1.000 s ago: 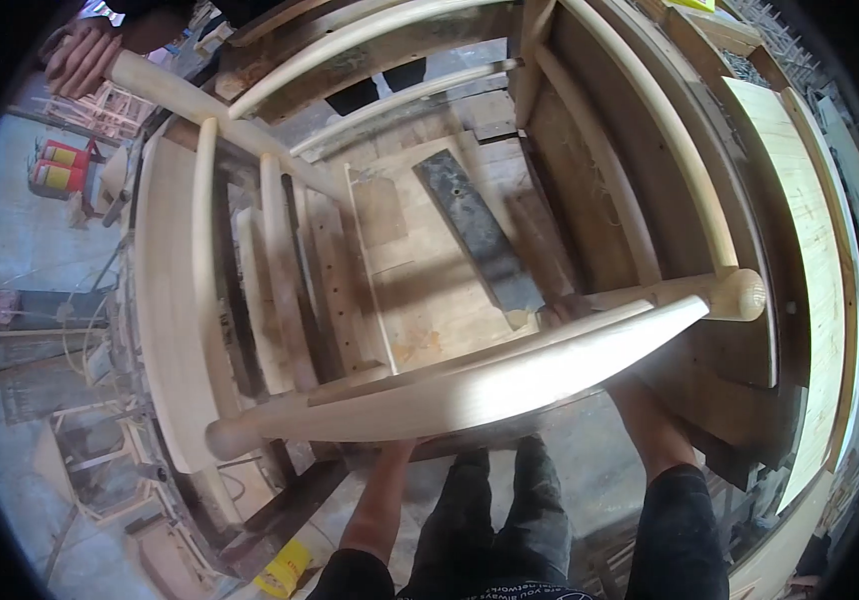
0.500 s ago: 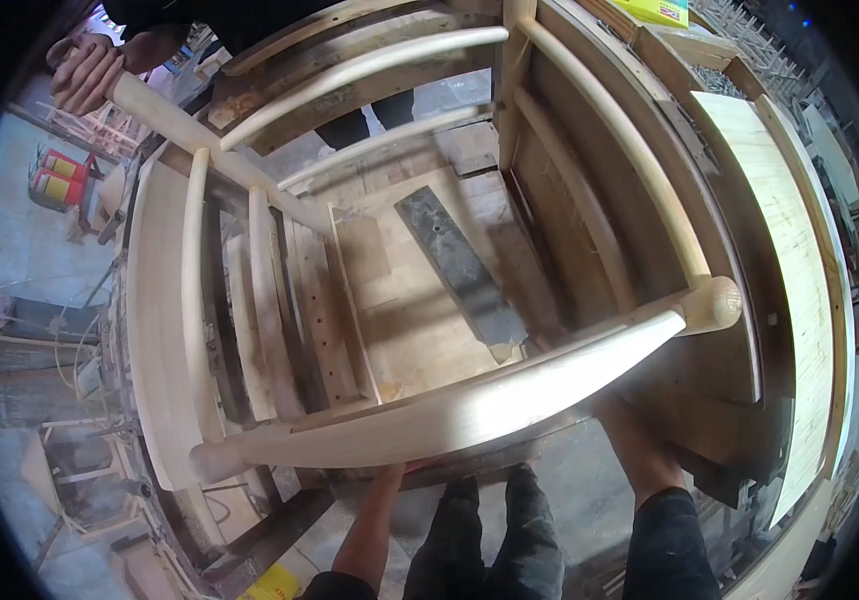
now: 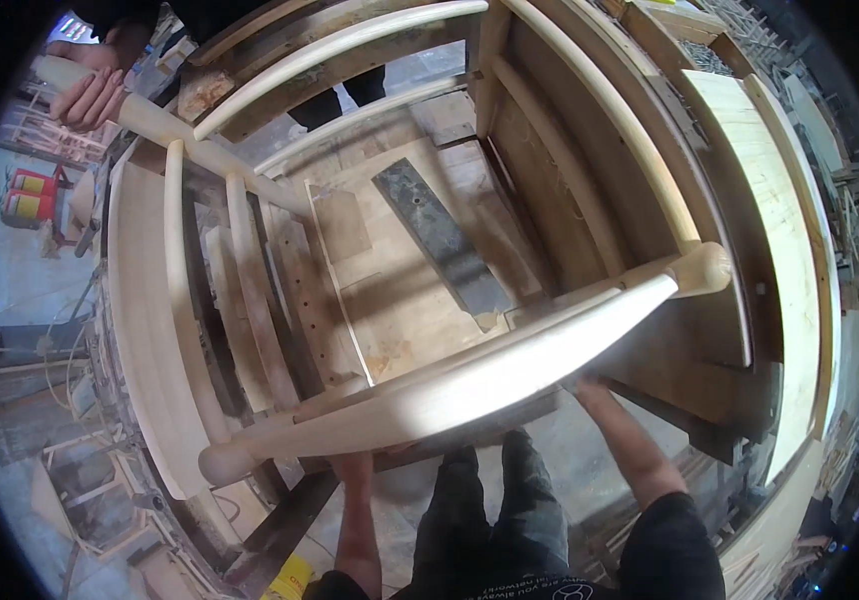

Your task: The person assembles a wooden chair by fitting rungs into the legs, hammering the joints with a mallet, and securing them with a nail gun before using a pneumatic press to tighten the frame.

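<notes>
Reaching up from the lower side of the view, both arms of the person go to the curved board [image 3: 490,388] of a pale wooden frame [image 3: 178,270]. The left hand [image 3: 353,464] is at the under edge of this board, toward its left part, and is mostly hidden by it; I cannot tell if its fingers are spread or closed. The right hand [image 3: 584,387] is at the lower edge too, more to the right, and its fingers are also covered, so their state I cannot tell. The frame is in the middle, with round rods and thick posts, and lies over a wooden work structure with dark sides. The curved board spans its near side, between two rounded post ends [image 3: 707,268]. At the upper left, a hand of another person [image 3: 90,98] is closed around a post [image 3: 155,118] of the frame. Seen through the frame, a dark flat bar [image 3: 442,238] lies slantwise on a light panel [image 3: 405,300]. At the right is a long pale sheet [image 3: 772,225]; at the far left, on the floor, red and yellow containers [image 3: 30,196]; near the bottom, a yellow bucket [image 3: 290,578].
</notes>
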Motion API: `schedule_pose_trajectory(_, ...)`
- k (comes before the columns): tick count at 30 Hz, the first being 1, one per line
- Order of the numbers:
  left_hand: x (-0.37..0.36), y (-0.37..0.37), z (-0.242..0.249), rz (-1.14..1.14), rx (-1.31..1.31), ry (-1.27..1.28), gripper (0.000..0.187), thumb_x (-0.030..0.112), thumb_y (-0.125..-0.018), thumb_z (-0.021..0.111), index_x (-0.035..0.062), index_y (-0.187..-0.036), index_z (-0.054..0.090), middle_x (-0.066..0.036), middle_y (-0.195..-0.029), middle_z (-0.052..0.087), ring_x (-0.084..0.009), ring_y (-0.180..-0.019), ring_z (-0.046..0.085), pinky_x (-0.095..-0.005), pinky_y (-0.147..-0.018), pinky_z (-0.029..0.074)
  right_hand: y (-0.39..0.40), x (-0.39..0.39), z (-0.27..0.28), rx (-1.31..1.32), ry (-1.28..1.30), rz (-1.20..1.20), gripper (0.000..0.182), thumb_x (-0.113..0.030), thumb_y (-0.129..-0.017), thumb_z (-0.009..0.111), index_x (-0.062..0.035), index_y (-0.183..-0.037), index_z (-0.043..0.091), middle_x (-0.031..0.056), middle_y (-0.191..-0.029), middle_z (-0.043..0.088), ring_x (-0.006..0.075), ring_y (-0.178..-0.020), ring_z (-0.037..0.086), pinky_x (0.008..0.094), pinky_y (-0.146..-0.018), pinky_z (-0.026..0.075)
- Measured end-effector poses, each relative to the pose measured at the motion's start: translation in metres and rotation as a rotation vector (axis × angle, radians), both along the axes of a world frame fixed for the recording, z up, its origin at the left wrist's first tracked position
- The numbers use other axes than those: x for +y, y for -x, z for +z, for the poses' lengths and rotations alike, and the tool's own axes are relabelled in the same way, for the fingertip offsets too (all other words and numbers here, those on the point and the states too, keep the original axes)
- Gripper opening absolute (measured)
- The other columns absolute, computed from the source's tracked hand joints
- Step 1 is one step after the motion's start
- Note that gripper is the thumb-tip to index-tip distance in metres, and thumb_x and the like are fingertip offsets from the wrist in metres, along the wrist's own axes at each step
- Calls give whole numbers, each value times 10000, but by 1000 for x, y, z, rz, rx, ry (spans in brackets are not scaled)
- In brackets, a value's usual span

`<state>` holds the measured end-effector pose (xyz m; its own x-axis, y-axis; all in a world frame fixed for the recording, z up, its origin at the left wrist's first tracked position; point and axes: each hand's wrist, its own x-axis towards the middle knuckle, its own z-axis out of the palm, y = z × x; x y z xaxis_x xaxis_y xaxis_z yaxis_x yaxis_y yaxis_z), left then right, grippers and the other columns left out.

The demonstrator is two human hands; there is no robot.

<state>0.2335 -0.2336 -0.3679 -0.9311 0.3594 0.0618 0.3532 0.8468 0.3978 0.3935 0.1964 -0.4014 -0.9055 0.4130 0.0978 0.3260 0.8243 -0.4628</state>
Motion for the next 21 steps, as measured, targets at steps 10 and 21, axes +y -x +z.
schedule_pose_trajectory(10,-8,77,17,-168,-38,114,333,143,-779,678,50,-1098,664,-152,-1011,664,-375,-994,643,-478,-884,497,20,29,-1,-122,153,-440,293,-295,-945,650,-59,-1115,687,127,-923,711,285,-838,702,406,-757,563)
schedule_pose_trajectory(21,11,69,18,142,-72,-232,269,126,-876,713,-39,-1073,633,-144,-802,687,-254,-723,701,-387,-667,549,-27,-57,137,-55,-56,-456,277,-287,-1011,597,-53,-1036,743,111,-732,727,219,-688,726,388,-686,572)
